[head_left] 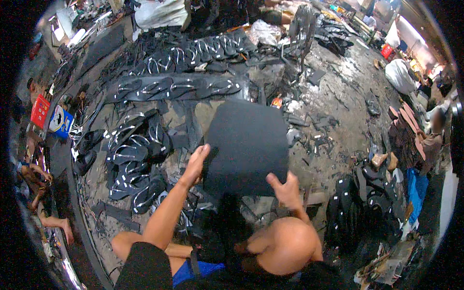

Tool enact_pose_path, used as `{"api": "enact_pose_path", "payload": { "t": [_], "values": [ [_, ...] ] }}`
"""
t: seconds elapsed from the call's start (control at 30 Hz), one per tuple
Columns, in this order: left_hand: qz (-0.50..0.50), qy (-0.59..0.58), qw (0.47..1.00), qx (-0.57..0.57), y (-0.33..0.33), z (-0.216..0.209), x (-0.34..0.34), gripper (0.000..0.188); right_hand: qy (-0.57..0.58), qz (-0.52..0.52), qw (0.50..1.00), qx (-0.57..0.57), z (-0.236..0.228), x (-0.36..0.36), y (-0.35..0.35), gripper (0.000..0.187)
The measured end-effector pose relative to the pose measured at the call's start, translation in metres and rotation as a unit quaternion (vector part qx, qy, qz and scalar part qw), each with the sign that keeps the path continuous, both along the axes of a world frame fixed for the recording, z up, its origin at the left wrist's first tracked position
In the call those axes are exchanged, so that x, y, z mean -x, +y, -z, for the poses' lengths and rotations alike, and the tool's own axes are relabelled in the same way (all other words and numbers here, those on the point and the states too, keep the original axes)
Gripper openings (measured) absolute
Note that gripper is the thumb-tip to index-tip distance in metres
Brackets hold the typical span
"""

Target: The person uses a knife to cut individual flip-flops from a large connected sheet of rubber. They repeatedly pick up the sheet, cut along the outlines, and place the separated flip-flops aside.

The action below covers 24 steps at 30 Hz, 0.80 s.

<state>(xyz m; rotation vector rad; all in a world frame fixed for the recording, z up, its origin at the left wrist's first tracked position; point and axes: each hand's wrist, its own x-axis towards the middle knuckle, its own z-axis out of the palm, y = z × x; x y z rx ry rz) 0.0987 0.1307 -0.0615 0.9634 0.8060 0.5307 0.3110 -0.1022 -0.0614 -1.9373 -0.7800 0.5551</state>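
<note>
A dark, flat, roughly square sheet point(247, 145), which looks like rubber or foam, is held up in front of me between both hands. My left hand point(196, 164) grips its left edge, with the fingers going behind it. At the lower right corner, my right hand point(287, 191) clasps the sheet, its thumb lying on the front face. What lies directly behind the sheet is hidden. To the left of it, a heap of black flip-flops point(129, 153) with pale-edged straps covers the floor. Beyond the sheet, several more flip-flops point(186, 87) lie in a row on a dark board point(116, 94).
Further back runs a long row of flip-flops point(193, 52). A dark fan point(303, 30) stands at the back. On the right are piles of black soles point(369, 198) and a blue cloth point(416, 193). Dark scraps point(316, 137) litter the floor. Another person's leg point(57, 223) shows at far left.
</note>
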Motion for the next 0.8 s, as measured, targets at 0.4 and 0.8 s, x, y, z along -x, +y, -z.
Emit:
{"api": "enact_pose_path", "payload": {
  "t": [0.4,0.8],
  "values": [
    [0.059,0.285,0.857,-0.426,-0.056,0.005,0.004,0.066,0.487,-0.047,0.859,-0.153,0.016,-0.081,0.01,0.062],
    [0.049,0.139,0.926,-0.347,-0.058,0.023,0.039,0.06,0.069,0.083,0.993,-0.048,0.058,-0.008,-0.001,0.045]
  ]
}}
